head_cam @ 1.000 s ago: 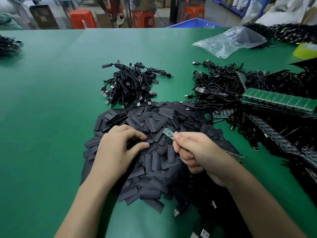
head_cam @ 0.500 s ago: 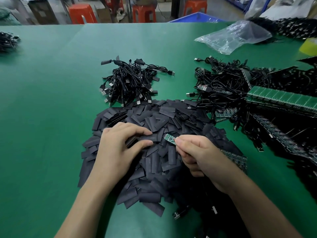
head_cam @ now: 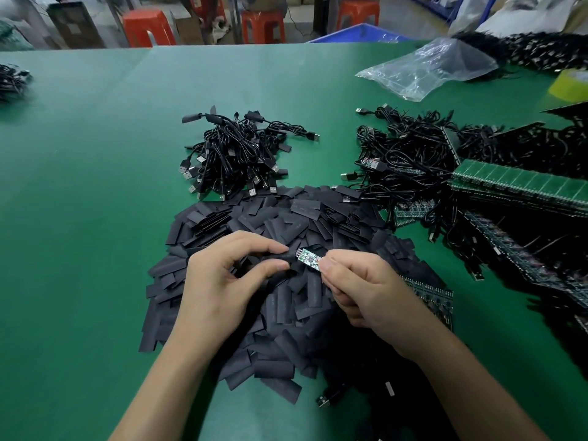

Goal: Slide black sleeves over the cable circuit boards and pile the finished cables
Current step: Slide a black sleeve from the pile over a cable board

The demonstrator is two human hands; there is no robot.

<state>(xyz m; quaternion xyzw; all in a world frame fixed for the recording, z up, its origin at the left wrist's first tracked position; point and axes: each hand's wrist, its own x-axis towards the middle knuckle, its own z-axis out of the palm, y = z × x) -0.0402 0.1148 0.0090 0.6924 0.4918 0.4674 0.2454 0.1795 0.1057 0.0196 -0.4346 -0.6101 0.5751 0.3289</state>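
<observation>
My left hand (head_cam: 222, 281) pinches one black sleeve (head_cam: 276, 258), its end turned toward my right hand (head_cam: 359, 291). That hand grips the circuit board (head_cam: 308, 258) by its rear so the free tip meets the sleeve. The finished cables (head_cam: 235, 154) lie beyond both grips.

Matte black sleeves (head_cam: 286, 224) are seen on a plain green table mat (head_cam: 95, 218).
On the sleeves, a circuit board (head_cam: 308, 258) is noted as green with white and silver specks. Behind the sleeves, the cable pile (head_cam: 235, 154) is black with silver plugs. Right of the sleeves, loose cables (head_cam: 407, 160) are black and board panels (head_cam: 521, 183) are green, ruled in segments. Far behind the sleeves, a clear bag (head_cam: 429, 70), orange-red stools (head_cam: 146, 27) and a blue bin (head_cam: 359, 31) are seen, and far right a yellow-green roll (head_cam: 569, 85).
</observation>
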